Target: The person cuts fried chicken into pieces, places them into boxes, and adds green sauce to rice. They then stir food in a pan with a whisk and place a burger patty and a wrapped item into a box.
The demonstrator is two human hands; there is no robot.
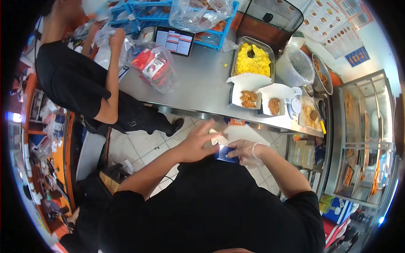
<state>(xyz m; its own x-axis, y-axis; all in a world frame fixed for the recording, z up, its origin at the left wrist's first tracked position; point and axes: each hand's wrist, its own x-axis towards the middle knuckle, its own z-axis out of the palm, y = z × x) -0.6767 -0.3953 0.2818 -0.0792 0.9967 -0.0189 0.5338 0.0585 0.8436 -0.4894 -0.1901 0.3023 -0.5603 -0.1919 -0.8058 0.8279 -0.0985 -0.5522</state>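
Close to my body, my right hand, in a clear plastic glove, grips a blue and white box with its lid flap up. My left hand is bare, its fingers spread beside the box's left side. Beyond the hands, on the steel counter, two open boxes hold pieces of fried food: the left box and the right box. Behind them is a metal tray of yellow food with a dark object in it.
A co-worker stands at the left, handling a clear bag. A bagged red package and a tablet lie on the counter. Blue crates stand behind. A plastic-lined tub and a glass display cabinet are at the right.
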